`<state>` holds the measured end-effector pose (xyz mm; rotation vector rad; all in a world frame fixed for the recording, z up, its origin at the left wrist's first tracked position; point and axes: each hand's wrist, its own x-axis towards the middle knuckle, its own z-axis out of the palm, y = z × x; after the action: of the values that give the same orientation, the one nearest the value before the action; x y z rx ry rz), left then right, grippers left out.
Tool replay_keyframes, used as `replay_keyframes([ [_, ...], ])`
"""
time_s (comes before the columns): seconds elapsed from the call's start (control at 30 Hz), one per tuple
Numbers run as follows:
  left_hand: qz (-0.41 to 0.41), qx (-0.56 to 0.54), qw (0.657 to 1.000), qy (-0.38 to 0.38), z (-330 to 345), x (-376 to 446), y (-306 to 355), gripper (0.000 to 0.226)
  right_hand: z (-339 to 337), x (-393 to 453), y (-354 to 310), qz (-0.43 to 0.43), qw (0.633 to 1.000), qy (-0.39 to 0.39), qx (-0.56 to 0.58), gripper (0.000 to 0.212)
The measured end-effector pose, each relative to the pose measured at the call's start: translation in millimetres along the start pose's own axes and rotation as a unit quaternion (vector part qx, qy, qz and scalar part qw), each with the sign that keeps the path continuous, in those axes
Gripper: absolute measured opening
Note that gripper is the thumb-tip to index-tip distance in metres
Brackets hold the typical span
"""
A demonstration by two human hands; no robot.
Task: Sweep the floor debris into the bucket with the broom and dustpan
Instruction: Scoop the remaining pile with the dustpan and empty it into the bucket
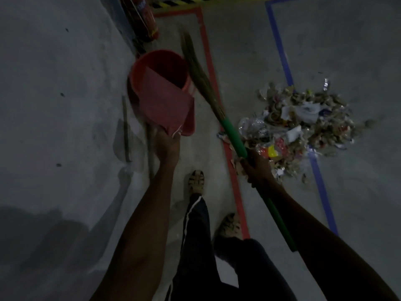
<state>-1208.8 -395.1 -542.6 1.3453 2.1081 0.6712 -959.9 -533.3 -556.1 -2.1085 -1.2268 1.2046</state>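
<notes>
Over the bucket (160, 68), the left hand (167, 144) is gripping the tipped dustpan (165, 101), the right (258, 168) gripping the broom (230, 131); next, probably back to the debris (303, 122).

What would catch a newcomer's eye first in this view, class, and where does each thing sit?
The colourful heap of debris on the grey floor at right stands out first, spread over a blue tape line. Next comes the red bucket at centre left, with the pink dustpan tipped at its mouth, held by the left hand. Between them the green-handled broom slants across, gripped by the right hand.
</notes>
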Motion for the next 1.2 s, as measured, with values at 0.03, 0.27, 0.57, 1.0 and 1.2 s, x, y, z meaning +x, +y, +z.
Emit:
replay_keyframes([
  [0.03,-0.019,-0.011,1.000,-0.011,3.8,-18.1,0.8,0.045,-3.7,-10.5,11.2,0.018,1.000,-0.007,0.010,0.047],
  [0.27,-0.107,0.004,0.991,-0.077,77.1,-69.8,-41.8,0.041,3.4,-20.6,101.2,0.155,0.984,-0.072,0.058,0.040],
  [0.57,-0.086,0.028,0.987,-0.132,188.2,-62.9,-125.5,0.027,82.9,58.3,201.9,0.195,0.968,-0.159,-0.013,0.027],
  [1.0,-0.023,0.071,0.978,-0.194,220.3,-54.3,-116.3,0.026,57.7,42.3,257.5,0.273,0.962,0.020,0.016,0.037],
  [1.2,0.003,0.081,0.978,-0.191,207.8,-71.4,-115.0,0.026,51.7,12.4,253.5,0.188,0.982,-0.005,-0.007,0.035],
])
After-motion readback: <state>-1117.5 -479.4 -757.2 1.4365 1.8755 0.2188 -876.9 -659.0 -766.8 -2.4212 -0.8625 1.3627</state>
